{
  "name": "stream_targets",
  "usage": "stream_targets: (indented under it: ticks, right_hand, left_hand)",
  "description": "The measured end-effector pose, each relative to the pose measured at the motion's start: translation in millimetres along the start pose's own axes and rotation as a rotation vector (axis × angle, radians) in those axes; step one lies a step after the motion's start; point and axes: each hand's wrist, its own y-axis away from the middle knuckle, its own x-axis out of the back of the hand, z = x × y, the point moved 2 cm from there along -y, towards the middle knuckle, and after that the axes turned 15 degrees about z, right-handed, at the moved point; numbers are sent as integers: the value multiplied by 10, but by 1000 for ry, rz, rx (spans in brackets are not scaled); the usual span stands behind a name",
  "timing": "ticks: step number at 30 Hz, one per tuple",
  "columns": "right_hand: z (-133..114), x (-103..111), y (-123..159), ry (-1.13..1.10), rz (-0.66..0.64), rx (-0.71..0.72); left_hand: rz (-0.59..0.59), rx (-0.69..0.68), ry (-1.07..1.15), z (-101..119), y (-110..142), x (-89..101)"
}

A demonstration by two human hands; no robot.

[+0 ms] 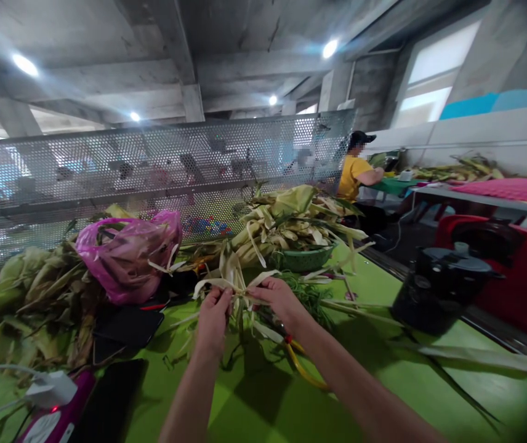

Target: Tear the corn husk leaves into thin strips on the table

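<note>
Both hands hold strips of pale dried corn husk [236, 274] just above the green table, close together. My left hand [213, 314] pinches the strips from the left, thumb and fingers together. From the right, my right hand [279, 300] grips the same bunch, with a strip curling over its fingers. The strips cross between my fingertips; whether they are knotted there I cannot tell. Looser strips hang below. Beside my right hand lie green leafy stems [312, 304] and a yellow-handled tool [305, 369], partly hidden by the wrist.
Behind stands a green basket [303, 259] heaped with husks. Left are a pink plastic bag [129, 255], a husk pile [37, 307], a dark phone-like slab [129, 332] and a power strip [60, 412]. A black container [439, 292] stands right. A person in yellow [352, 175] sits beyond.
</note>
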Motion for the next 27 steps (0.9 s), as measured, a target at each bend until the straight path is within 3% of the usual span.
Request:
stream_targets:
  ticks: [11,15,19,22,27]
  right_hand:
    - [12,-8,12,-10,41,38]
    - [-23,1,6,33,-7,55]
    - [-42,58,-33,127,-104,40]
    - [-30,110,-49,186,-140,28]
    - [18,144,-41,210,-133,13]
  left_hand:
    - [116,5,109,-1,59,-21]
    - [45,-49,-58,-24,33,54]
    - [-132,-28,-273,3,0,160]
    - [-245,18,-309,61,-7,193]
    - [-179,19,-257,98,0,194]
